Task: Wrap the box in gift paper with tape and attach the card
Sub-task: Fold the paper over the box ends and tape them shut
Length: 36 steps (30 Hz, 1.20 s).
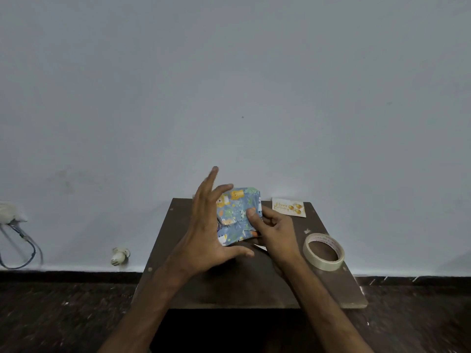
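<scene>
Box [238, 212], fully covered in blue gift paper [235, 200] printed with orange and green cartoon animals, tilted above the far middle of the tabletop [229, 289]. Card [288, 207], pale with gold balloons, flat at far right. Tape roll [325, 264], translucent, flat, nearer right.

— How much of the box [238, 215] is covered?
— Its left side is behind the left hand [204, 233] and its near right corner behind the right hand [275, 230]. I can't tell whether it touches the surface [229, 289].
— The card [288, 207] at the far right corner?
— The lettering is too small to read, like the print on the tape roll [323, 251].
</scene>
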Tool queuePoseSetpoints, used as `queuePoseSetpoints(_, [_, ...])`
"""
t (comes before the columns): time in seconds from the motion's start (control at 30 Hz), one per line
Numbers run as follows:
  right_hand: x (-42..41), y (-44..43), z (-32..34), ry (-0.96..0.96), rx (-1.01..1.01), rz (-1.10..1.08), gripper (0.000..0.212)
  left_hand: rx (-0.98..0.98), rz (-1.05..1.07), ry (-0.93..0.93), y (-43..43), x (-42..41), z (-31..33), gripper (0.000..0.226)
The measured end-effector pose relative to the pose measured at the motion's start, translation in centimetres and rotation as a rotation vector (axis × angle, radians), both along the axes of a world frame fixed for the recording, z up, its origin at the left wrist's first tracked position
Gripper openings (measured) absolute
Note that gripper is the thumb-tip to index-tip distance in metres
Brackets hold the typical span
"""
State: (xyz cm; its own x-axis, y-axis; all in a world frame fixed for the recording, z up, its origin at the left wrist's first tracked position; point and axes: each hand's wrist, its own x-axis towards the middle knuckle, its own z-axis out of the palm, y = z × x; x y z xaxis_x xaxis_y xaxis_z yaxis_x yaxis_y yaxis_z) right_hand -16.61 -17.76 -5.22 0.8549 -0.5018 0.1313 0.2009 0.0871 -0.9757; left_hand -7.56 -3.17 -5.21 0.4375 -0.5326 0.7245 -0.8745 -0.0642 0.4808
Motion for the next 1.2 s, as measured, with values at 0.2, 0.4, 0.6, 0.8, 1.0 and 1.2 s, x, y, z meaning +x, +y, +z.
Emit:
queuePoseSetpoints(0.2, [1.2, 0.6, -1.8, -0.001, 0.086, -0.029, 0.024, -0.029, -0.034, 0.489, 1.5, 1.1, -1.8, 0.091])
queuePoseSetpoints(0.4, [3.3, 1.2, -4.1, -0.033, -0.018, -0.033, 0.038, -0.016, 0.153, 0.362, 1.3, 1.4, -2.7, 0.076])
queuePoseSetpoints(0.6, [4.4, 1.7, -6.7, 0.068, -0.268, -0.131, 0.044, 0.190, 0.206, 0.161, 1.5, 3.6, -5.8, 0.080])
queuePoseSetpoints(0.8, [4.2, 1.8, -7.6, 0.115, -0.377, -0.121, 0.056, 0.199, 0.292, 0.105, 1.0, 3.7, -6.9, 0.081])
queuePoseSetpoints(1.0, [3.5, 2.1, -7.7, 0.175, -0.503, -0.111, 0.072, 0.197, 0.327, 0.082, 1.0, 3.3, -7.2, 0.081])
queuePoseSetpoints(1.2, [3.6, 2.1, -7.1, 0.225, -0.525, -0.144, 0.060, 0.235, 0.324, 0.073, 1.2, 3.7, -7.3, 0.087])
